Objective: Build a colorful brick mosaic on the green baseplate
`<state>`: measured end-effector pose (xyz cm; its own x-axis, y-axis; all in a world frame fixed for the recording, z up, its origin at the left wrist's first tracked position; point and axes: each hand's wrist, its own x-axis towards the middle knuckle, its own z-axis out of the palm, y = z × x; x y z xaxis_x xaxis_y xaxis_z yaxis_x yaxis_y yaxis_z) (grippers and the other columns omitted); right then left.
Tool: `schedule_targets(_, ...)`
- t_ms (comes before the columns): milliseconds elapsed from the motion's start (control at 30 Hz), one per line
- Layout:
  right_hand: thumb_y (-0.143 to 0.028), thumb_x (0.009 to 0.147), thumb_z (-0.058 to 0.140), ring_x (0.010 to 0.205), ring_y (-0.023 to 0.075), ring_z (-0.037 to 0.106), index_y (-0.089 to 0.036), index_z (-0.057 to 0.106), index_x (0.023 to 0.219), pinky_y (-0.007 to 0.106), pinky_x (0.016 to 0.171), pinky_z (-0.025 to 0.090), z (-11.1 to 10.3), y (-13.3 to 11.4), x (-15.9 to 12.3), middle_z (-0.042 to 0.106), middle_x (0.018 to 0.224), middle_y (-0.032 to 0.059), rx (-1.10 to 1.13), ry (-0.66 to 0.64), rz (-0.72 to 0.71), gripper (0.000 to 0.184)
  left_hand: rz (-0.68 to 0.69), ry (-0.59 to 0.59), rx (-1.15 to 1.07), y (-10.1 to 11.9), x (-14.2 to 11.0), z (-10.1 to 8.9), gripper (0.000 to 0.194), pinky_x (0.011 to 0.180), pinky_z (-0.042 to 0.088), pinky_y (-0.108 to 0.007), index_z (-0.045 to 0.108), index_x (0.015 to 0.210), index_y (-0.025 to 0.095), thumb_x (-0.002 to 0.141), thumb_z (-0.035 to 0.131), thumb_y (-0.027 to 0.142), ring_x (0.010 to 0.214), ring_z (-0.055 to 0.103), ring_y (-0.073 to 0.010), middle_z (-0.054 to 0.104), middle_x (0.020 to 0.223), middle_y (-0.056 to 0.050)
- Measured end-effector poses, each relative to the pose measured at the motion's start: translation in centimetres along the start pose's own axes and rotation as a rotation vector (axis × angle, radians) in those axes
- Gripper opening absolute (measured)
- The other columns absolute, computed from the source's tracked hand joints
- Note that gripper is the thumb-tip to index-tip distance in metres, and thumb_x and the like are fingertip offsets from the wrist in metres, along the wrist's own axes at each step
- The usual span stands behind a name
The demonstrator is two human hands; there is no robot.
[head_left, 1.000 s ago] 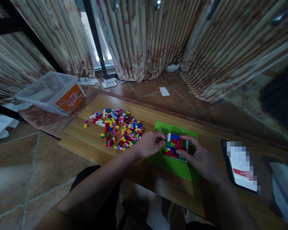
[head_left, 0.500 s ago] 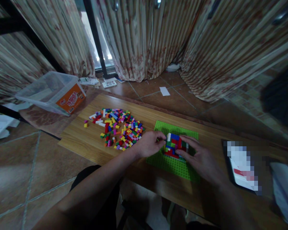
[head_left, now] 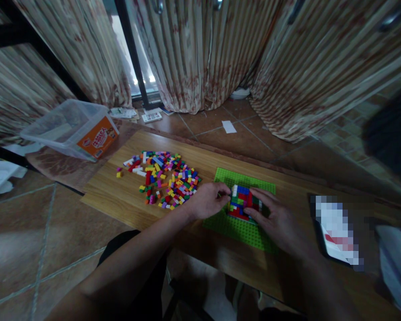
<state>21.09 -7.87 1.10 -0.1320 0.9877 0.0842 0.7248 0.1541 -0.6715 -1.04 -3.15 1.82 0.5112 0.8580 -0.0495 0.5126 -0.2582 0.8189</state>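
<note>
As the right hand [head_left: 279, 216] is touching the center-right brick build [head_left: 239, 200], the left hand [head_left: 208, 200] is showing curled fingers [head_left: 225, 190] beside it. Whether either is gripping, I cannot tell.

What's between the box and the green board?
Between the box and board, the head view shows loose bricks on the table, then the left hand.

I can't read any wording here; the clear tub [head_left: 58, 146]'s orange label [head_left: 98, 137] bears white characters, too blurred.

wooden table [head_left: 103, 187]: bricks [head_left: 179, 182], baseplate [head_left: 243, 234], device [head_left: 336, 229]
</note>
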Motion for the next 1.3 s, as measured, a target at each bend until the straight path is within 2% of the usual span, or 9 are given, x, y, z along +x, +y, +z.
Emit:
schedule_targets(767,-0.054,0.089,0.052,0.127,0.0282,0.052,-0.022,0.056,0.133,0.049,0.109,0.041,0.8,-0.1,-0.6,0.055,0.138,0.0116,-0.084,0.021,0.000,0.055,0.006,0.015,0.017,-0.2,0.2,0.3,0.018,0.068,0.047,-0.023,0.069,0.094,0.018,0.087,0.053,0.020,0.073,0.062,-0.0141,0.071,0.082,-0.001)
schedule_targets(967,-0.059,0.080,0.061,0.121,0.0308,0.057,-0.021,0.047,0.141,0.047,0.097,0.050,-0.3,-0.5,-0.4,0.056,0.138,0.0128,-0.074,0.009,0.125,0.073,0.028,0.037,-0.056,-0.6,0.2,-0.5,0.021,0.067,0.046,-0.023,0.070,0.096,0.015,0.088,0.052,0.024,0.072,0.061,-0.0134,0.070,0.082,-0.002)
schedule_targets(1067,-0.061,0.082,0.056,0.116,0.0296,0.061,-0.023,0.044,0.143,0.045,0.091,0.052,-1.0,-0.8,-0.3,0.059,0.136,0.0119,-0.067,0.011,0.196,0.073,0.057,0.103,-0.137,-1.3,0.5,-1.9,0.020,0.068,0.047,-0.022,0.069,0.093,0.015,0.086,0.054,0.026,0.073,0.060,-0.0131,0.070,0.082,-0.002)
schedule_targets(1133,-0.062,0.085,0.051,0.114,0.0282,0.062,-0.024,0.044,0.142,0.044,0.089,0.052,-1.2,-0.9,-0.3,0.061,0.133,0.0112,-0.068,0.030,0.217,0.069,0.068,0.174,-0.190,-2.0,0.8,-3.7,0.021,0.069,0.048,-0.023,0.069,0.093,0.014,0.085,0.056,0.027,0.075,0.061,-0.0135,0.070,0.083,-0.003)
schedule_targets(1233,-0.063,0.086,0.047,0.107,0.0276,0.065,-0.024,0.052,0.136,0.042,0.086,0.053,-1.2,-1.0,-0.3,0.064,0.129,0.0111,-0.092,0.058,0.227,0.064,-0.019,0.363,-0.189,-3.7,0.8,-7.6,0.026,0.066,0.048,-0.023,0.068,0.096,0.011,0.083,0.057,0.031,0.070,0.060,-0.0132,0.070,0.082,-0.004)
schedule_targets(1300,-0.065,0.084,0.045,0.094,0.0267,0.069,-0.024,0.055,0.133,0.040,0.078,0.054,-1.1,-1.1,-0.4,0.064,0.128,0.0112,-0.124,0.061,0.238,0.065,-0.119,0.504,-0.109,-5.1,0.3,-10.6,0.029,0.064,0.047,-0.023,0.068,0.099,0.011,0.082,0.057,0.031,0.067,0.060,-0.0132,0.070,0.082,-0.004)
